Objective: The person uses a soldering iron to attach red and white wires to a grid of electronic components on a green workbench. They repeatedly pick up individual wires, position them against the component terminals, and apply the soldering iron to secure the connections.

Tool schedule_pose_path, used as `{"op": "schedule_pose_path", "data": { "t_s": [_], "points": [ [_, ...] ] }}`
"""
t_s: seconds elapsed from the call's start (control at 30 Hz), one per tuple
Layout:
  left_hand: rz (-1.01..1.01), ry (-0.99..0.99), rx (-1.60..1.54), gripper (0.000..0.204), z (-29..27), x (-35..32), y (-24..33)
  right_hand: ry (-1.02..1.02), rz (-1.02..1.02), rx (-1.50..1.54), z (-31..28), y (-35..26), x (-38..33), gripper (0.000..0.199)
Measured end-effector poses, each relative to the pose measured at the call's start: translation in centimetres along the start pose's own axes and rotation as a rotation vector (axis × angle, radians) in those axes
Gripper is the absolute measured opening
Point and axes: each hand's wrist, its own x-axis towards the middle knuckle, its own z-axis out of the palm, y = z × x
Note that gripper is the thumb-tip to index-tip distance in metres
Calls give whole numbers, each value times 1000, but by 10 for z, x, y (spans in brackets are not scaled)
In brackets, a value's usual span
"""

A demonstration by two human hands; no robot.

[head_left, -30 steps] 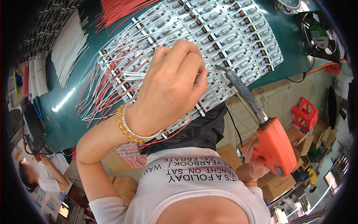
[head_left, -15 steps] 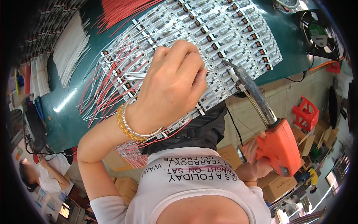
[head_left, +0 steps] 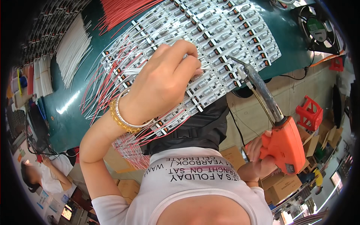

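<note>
The left hand [head_left: 161,84] rests knuckles-up on a panel of small white circuit boards [head_left: 210,41] laid across the dark green counter [head_left: 71,108], its fingers curled closed and pinching a thin white wire [head_left: 204,68] whose free end pokes out past the fingertips toward the person's right. The right hand [head_left: 258,159] is wrapped shut round the handle of an orange pistol-shaped soldering gun [head_left: 283,144], held off the counter's near edge — the trigger finger itself cannot be made out. The gun's long grey metal barrel [head_left: 258,88] runs slantwise up and to the left, so its long axis points at the boards, and its tip [head_left: 233,59] hangs just over the panel a little to the right of the pinched wire end; the two are near but apart. The left hand is thus the one on the joint, the iron tip coming from the right side. Red and white leads [head_left: 108,90] already fan out from the panel's left edge, with loose bundles of white wire [head_left: 73,48] and red wire [head_left: 123,11] further back, and a black fan [head_left: 317,28] at the far right.
</note>
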Motion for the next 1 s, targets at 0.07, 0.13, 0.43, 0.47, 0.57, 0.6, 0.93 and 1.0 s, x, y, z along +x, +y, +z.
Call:
{"op": "schedule_pose_path", "data": {
  "t_s": [0.07, 0.13, 0.43, 0.47, 0.57, 0.6, 0.93, 1.0],
  "points": [
    [4, -6, 76, 17, 0, 1, 1, 1, 6, 8, 0, 0, 0, 76],
    [50, 45, 154, 16, 0, 5, 4, 6, 12, 12, 0, 1, -1, 76],
    [-95, 35, 137, 19, 5, -1, 25, 12, 69, 23, -4, 0, -8, 74],
    [-100, 37, 141, 18, 6, -2, 25, 16, 82, 23, -4, -3, -10, 73],
    [-94, 48, 152, 18, 9, -3, 24, 47, 149, 7, -2, -4, -15, 73],
    [-99, 45, 146, 18, 10, -3, 24, 74, 200, 2, 1, -6, -17, 72],
    [-117, 24, 105, 18, 5, 1, 25, 126, 324, -168, 3, -10, -18, 78],
    [-120, 20, 97, 18, 3, 1, 24, 80, 290, -303, -9, -5, -25, 77]
  ]
}}
